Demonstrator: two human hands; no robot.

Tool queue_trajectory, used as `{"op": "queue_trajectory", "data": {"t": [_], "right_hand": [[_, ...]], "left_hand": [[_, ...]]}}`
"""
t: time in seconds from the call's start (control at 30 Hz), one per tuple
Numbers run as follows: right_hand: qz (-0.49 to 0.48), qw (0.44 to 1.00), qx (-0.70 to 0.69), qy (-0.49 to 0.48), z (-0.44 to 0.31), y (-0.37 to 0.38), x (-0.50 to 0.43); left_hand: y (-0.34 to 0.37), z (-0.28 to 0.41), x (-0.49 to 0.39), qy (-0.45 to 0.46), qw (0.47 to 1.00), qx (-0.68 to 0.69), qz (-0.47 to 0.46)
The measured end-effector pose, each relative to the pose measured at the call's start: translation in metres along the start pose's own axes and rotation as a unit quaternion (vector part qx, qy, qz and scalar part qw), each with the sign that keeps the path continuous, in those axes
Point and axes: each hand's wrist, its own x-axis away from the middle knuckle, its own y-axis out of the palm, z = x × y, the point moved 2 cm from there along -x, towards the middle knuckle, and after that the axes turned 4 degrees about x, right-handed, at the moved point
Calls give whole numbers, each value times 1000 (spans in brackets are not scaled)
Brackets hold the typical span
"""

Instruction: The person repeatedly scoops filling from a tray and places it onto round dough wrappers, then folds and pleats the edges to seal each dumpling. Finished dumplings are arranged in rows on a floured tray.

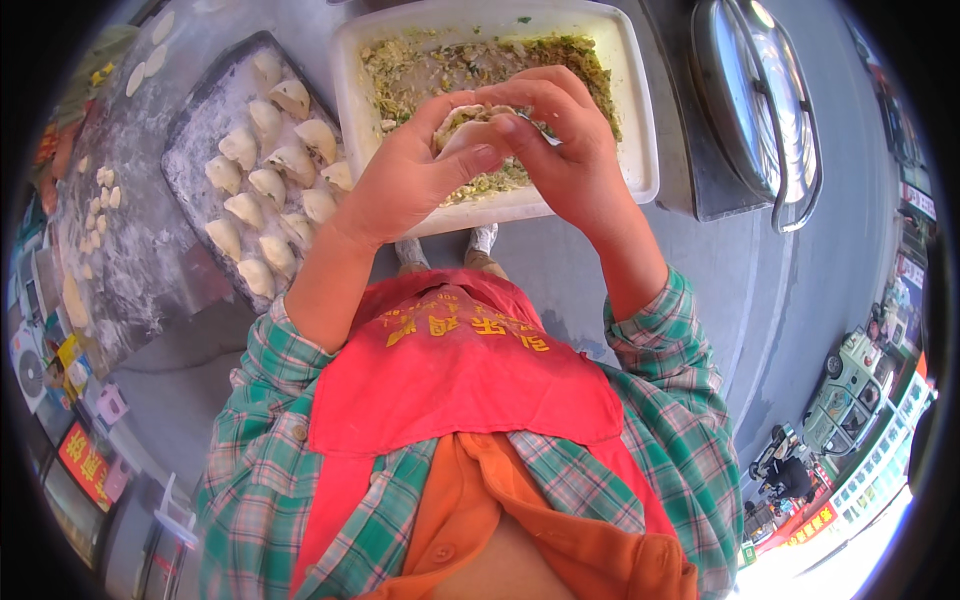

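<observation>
Between my hands is a dough wrapper folded around chopped filling, with filling showing along its upper edge. My left hand holds its left side, thumb on the near face. At its right side, the thumb and fingers of my right hand grip it; a sliver of something shiny shows under those fingers, too hidden to name. Both hands are above a white plastic tub holding chopped green and pale filling. To the left, a floured dark tray carries several folded dumplings.
A floured worktable at the left bears small dough pieces and flat wrappers. Right of the tub stands a round metal lid with a tubular handle, on a dark appliance. Part of another person's hand shows far left.
</observation>
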Motion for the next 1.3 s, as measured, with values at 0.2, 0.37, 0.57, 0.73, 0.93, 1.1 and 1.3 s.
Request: {"op": "queue_trajectory", "data": {"t": [0.2, 0.37, 0.57, 0.73, 0.93, 1.1, 1.3], "right_hand": [[-5, 994, -107, 32, 13, 19, 19], [19, 982, -175, 69, 14, 17, 19], [-68, 951, -279, 117, 25, 19, 18], [-69, 939, -304, 143, 18, 27, 11], [0, 971, -219, 98, 7, 32, 10], [61, 966, -219, 121, 1, 45, 14], [165, 962, -180, 118, 13, 55, 13]], "left_hand": [[-5, -2, -3, 2, 996, 83, -20], [-2, 2, 0, 29, 996, 79, -4], [0, 1, 2, 33, 989, 141, -36], [2, 0, 4, 65, 994, 91, -23], [2, 1, 5, 84, 995, 57, -19], [-4, -5, 3, 48, 994, 94, -42], [10, 6, -9, 25, 999, 7, 42]]}}
